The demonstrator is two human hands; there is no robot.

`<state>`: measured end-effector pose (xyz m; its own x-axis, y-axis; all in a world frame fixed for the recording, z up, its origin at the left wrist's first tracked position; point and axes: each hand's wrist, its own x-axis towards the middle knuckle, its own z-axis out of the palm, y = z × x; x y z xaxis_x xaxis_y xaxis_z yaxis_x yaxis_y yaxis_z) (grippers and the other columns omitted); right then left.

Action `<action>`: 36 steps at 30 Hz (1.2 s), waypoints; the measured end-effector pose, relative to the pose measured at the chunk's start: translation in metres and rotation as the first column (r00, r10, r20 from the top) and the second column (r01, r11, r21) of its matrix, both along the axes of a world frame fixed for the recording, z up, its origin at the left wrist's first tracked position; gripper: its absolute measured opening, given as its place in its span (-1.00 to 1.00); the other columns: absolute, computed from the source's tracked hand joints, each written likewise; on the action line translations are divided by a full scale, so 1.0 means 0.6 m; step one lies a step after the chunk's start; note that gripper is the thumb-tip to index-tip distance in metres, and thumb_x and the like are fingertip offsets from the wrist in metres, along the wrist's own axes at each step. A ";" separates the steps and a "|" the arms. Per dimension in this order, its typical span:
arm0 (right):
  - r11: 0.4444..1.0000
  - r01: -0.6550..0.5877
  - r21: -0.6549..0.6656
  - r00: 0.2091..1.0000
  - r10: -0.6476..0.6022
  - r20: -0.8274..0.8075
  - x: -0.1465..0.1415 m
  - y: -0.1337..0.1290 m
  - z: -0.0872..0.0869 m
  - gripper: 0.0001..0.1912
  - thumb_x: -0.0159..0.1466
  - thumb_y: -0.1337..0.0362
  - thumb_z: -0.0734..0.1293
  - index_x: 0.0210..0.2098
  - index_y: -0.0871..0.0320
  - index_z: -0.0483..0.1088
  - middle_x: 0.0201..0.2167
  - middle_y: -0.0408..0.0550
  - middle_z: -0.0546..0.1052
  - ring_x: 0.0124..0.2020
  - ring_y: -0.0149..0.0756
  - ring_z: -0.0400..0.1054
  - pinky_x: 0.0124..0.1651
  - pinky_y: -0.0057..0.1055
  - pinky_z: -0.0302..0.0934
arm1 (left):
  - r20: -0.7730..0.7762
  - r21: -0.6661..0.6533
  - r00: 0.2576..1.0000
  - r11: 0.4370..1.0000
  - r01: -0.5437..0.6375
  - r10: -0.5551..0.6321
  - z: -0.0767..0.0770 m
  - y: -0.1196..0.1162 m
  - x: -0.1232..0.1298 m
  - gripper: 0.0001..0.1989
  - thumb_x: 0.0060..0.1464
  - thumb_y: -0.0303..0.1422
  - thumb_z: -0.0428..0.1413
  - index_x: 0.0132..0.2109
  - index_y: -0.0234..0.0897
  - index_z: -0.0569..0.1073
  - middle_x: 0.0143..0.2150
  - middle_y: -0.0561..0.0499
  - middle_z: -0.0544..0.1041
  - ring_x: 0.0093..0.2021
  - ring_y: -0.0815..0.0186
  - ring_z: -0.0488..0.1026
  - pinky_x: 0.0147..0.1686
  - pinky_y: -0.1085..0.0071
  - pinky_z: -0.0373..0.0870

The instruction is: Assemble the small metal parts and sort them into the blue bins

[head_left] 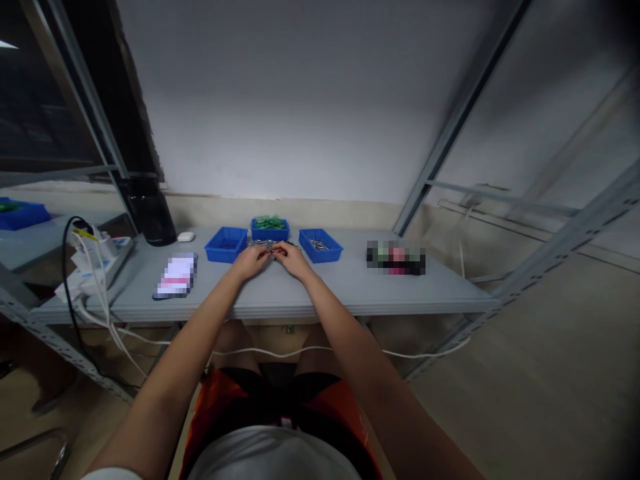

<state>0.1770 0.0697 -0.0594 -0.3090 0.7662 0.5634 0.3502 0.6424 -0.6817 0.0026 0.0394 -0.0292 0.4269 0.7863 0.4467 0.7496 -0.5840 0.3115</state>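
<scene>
Three blue plastic trays (225,256) (270,235) (327,256) flank small silvery metal pieces (257,243) heaped on the grey table (280,293), seemingly for short reaches. Left hand (251,262) and right hand (297,261): beside the heap, fingers curled inward, nearly meeting, probably steadying something tiny; what they pinch, indiscernible.

Phone screen (176,275) and right-side object (396,257) blurred; leftmost blue tray (26,215) cut off.

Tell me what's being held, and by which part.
Left hand and right hand meet at the metal pieces; whether either grips one, and where, can't be told.
</scene>
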 end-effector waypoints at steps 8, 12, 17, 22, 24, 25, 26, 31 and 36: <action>0.999 0.030 0.029 0.991 -0.033 0.129 0.004 -0.002 0.000 -0.80 0.26 0.35 0.25 -0.19 0.15 0.49 -0.19 -0.02 0.56 -0.18 -0.31 0.40 -0.01 -0.34 0.22 | 0.030 0.009 0.999 0.999 -0.038 0.038 0.002 -0.003 0.000 -0.72 0.23 -0.31 -0.06 -0.21 -0.29 0.53 -0.27 -0.07 0.56 -0.28 0.27 0.44 -0.24 0.40 0.32; 1.000 0.017 -0.007 0.994 -0.016 0.112 0.003 -0.008 0.005 -0.81 0.24 0.33 0.28 -0.20 0.16 0.51 -0.23 -0.02 0.57 -0.22 -0.31 0.41 -0.04 -0.35 0.23 | 0.047 0.010 0.995 0.996 -0.089 0.088 0.004 -0.005 0.000 -0.73 0.23 -0.30 -0.05 -0.17 -0.29 0.52 -0.22 -0.08 0.55 -0.26 0.27 0.44 -0.22 0.41 0.32; 0.997 0.044 -0.070 0.999 -0.042 0.033 0.004 -0.005 0.003 -0.82 0.21 0.30 0.31 -0.24 0.19 0.52 -0.30 -0.04 0.58 -0.31 -0.33 0.41 -0.15 -0.40 0.24 | 0.027 0.079 0.993 0.990 -0.118 0.117 0.003 -0.006 0.003 -0.74 0.23 -0.31 -0.05 -0.16 -0.31 0.50 -0.19 -0.11 0.52 -0.20 0.25 0.43 -0.15 0.38 0.33; 0.994 0.079 -0.071 0.996 -0.076 0.049 0.006 0.002 -0.002 -0.85 0.19 0.28 0.33 -0.29 0.19 0.52 -0.37 -0.07 0.57 -0.37 -0.36 0.38 -0.22 -0.44 0.22 | -0.039 0.066 0.999 0.998 -0.013 0.015 -0.003 -0.005 0.009 -0.79 0.18 -0.34 0.00 -0.15 -0.30 0.49 -0.20 -0.10 0.52 -0.17 0.22 0.44 -0.12 0.35 0.35; 0.994 0.066 -0.084 0.996 -0.061 0.060 0.006 0.002 -0.002 -0.85 0.20 0.29 0.32 -0.30 0.20 0.52 -0.38 -0.06 0.57 -0.39 -0.37 0.38 -0.24 -0.45 0.21 | -0.040 0.051 0.999 0.999 -0.006 0.008 -0.004 -0.004 0.010 -0.79 0.15 -0.36 0.01 -0.14 -0.30 0.49 -0.20 -0.10 0.53 -0.17 0.21 0.44 -0.12 0.35 0.35; 0.994 0.060 -0.087 0.996 -0.054 0.071 0.006 0.001 -0.002 -0.85 0.21 0.30 0.32 -0.30 0.20 0.52 -0.38 -0.06 0.57 -0.39 -0.37 0.37 -0.25 -0.45 0.21 | -0.040 0.046 0.999 0.999 -0.006 0.008 -0.005 -0.004 0.010 -0.79 0.15 -0.37 0.01 -0.13 -0.30 0.49 -0.20 -0.10 0.53 -0.17 0.21 0.45 -0.12 0.35 0.36; 0.995 0.056 -0.087 0.995 -0.049 0.085 0.005 0.000 -0.001 -0.85 0.21 0.30 0.31 -0.30 0.20 0.53 -0.39 -0.06 0.57 -0.39 -0.37 0.37 -0.25 -0.46 0.20 | -0.039 0.041 0.999 0.999 -0.009 0.010 -0.005 -0.004 0.010 -0.79 0.14 -0.37 0.02 -0.13 -0.30 0.50 -0.20 -0.10 0.53 -0.17 0.21 0.45 -0.12 0.35 0.36; 0.997 0.036 -0.068 0.988 -0.025 0.149 0.005 -0.012 0.009 -0.80 0.26 0.28 0.27 -0.32 0.19 0.53 -0.45 -0.08 0.56 -0.42 -0.38 0.36 -0.26 -0.47 0.17 | -0.030 0.021 0.999 0.999 -0.024 0.025 -0.003 -0.006 0.010 -0.78 0.14 -0.37 0.03 -0.14 -0.29 0.51 -0.19 -0.10 0.55 -0.17 0.22 0.45 -0.12 0.36 0.37; 0.997 0.035 -0.062 0.986 -0.025 0.163 0.002 -0.023 0.015 -0.65 0.33 0.21 0.19 -0.47 0.19 0.49 -0.49 -0.08 0.55 -0.45 -0.39 0.35 -0.28 -0.47 0.17 | -0.031 0.001 0.998 0.998 -0.060 0.060 -0.001 -0.007 0.009 -0.79 0.13 -0.34 0.04 -0.18 -0.28 0.54 -0.22 -0.09 0.56 -0.21 0.22 0.47 -0.17 0.37 0.36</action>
